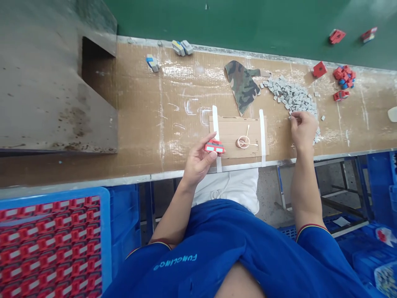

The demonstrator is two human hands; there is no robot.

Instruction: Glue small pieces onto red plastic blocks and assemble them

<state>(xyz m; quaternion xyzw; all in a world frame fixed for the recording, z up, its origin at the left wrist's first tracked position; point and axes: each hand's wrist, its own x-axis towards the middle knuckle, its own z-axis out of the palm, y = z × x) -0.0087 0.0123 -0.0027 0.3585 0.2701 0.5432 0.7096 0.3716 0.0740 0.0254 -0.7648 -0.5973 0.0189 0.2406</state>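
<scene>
The person's left hand (198,160) is curled and grips a small red block model (214,146) between thumb and fingers, holding it just above the near edge of a wooden board (235,132). The model has pale panels on its side and overlaps the board's edge from this view. The board lies on a cardboard-covered bench (136,111), held by two white straps (262,138), with a coil of thin cord (243,142) on it. The right hand (302,130) is well apart from the left, its fingers pinched together at the edge of a heap of small grey pieces (291,97); whether a piece sits between them is hidden. Beyond the board, a camouflage cloth (243,85) lies just beside the heap. Further right are a cluster of red and blue pieces (344,76) and a red block (319,69). Grey and blue blocks (181,47) stand along the far edge of the bench, and two red models (336,36) sit on a green belt (248,20) beyond it. A blue crate (52,248) packed with red-and-white parts is at the person's left, below the bench.
</scene>
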